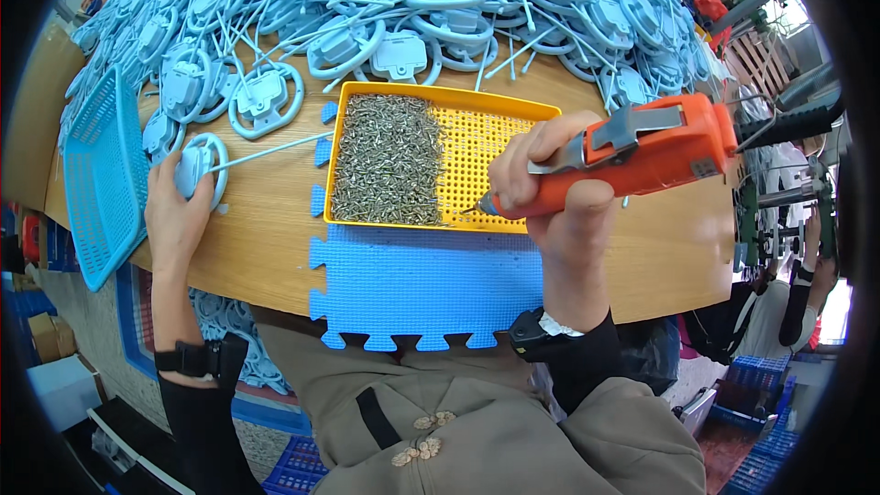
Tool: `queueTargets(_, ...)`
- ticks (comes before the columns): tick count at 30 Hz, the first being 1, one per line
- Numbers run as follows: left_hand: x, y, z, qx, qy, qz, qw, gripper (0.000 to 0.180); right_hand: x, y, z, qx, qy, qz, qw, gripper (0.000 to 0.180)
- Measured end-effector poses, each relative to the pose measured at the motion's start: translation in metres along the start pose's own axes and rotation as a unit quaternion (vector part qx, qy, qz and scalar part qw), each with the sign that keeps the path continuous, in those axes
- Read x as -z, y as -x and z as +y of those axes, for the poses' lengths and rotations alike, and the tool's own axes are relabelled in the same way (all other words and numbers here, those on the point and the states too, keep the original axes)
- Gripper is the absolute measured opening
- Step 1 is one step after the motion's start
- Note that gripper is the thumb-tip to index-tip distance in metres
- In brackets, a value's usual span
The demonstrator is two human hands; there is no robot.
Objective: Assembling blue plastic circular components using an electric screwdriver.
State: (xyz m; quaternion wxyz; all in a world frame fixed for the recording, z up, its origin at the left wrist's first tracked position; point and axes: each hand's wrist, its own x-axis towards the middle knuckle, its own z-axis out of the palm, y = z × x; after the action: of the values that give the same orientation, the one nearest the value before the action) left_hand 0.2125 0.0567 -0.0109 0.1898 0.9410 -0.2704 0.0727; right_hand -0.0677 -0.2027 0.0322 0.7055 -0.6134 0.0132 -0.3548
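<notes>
My right hand (559,179) is wrapped round an orange electric screwdriver (642,151). Its bit points left, over the right part of a yellow perforated tray (495,106). Small metal screws (385,160) fill the tray's left half. At the left, the fingers of my left hand (176,206) are closed on a light blue plastic ring-shaped part (203,170) with a boxy centre and a long thin rod reaching right. Similar blue parts (266,99) lie just beyond it on the wooden table (266,257).
A large heap of the same blue parts (440,9) covers the table's far side. A blue foam mat (426,280) lies before the tray. One blue basket (101,174) leans by the table's left edge. At the right a person's arm (811,247) shows.
</notes>
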Motion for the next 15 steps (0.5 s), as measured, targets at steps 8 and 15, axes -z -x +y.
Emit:
queueTargets(8,0.060,0.065,0.002,0.036,0.097,0.029,0.994,0.049,-0.005,0.000,0.004,-0.004,-0.001,0.015,1.000,0.056)
queueTargets(15,0.074,0.107,0.042,-0.223,0.215,-0.099,0.946,0.065,-0.010,0.003,-0.003,0.019,0.025,0.031,0.999,0.057)
